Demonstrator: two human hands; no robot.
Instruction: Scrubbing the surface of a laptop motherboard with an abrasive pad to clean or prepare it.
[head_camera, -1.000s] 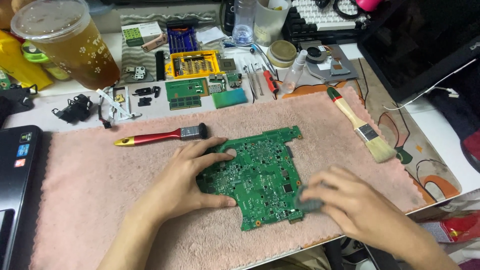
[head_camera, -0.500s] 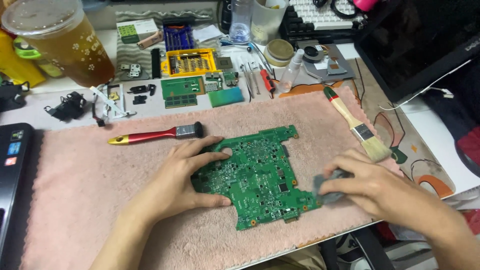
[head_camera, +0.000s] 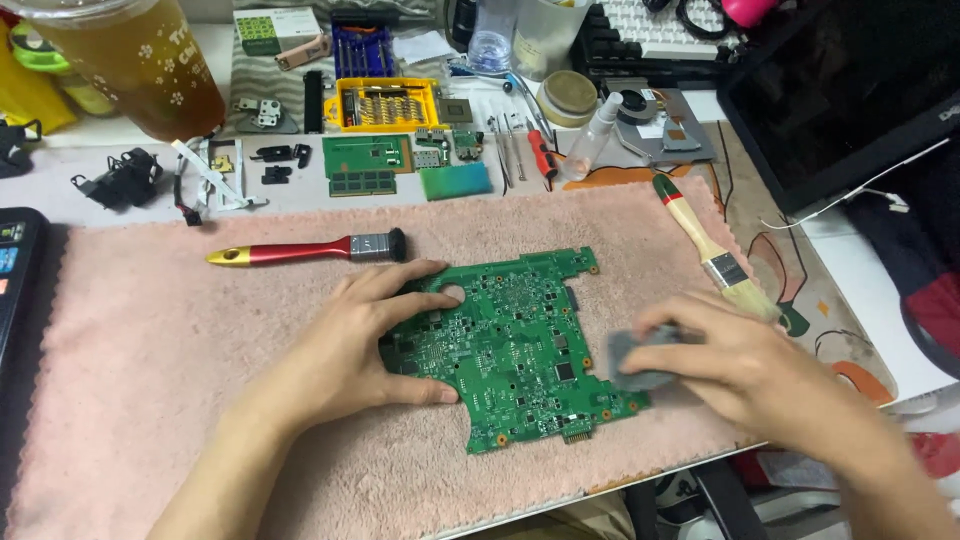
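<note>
Circuit board (head_camera: 515, 345), green and dense with small parts, lies flat on the pink towel (head_camera: 150, 340) near the table's front edge. The left hand (head_camera: 355, 345) rests open on its left edge, fingers spread, thumb along the near side, pressing it down rather than gripping. The right hand (head_camera: 745, 365) is closed around a small grey pad (head_camera: 640, 358) that touches the board's right edge. The board looks thin, light and stiff, yet fragile; it is probably best held by its bare edges, away from the components and the gold contacts at the near edge. Beyond it lie a red-handled brush (head_camera: 300, 250) to the left and a wooden brush (head_camera: 715, 255) to the right. Farther off sit a yellow bit case (head_camera: 385, 103) and a cup of tea (head_camera: 140, 60).
</note>
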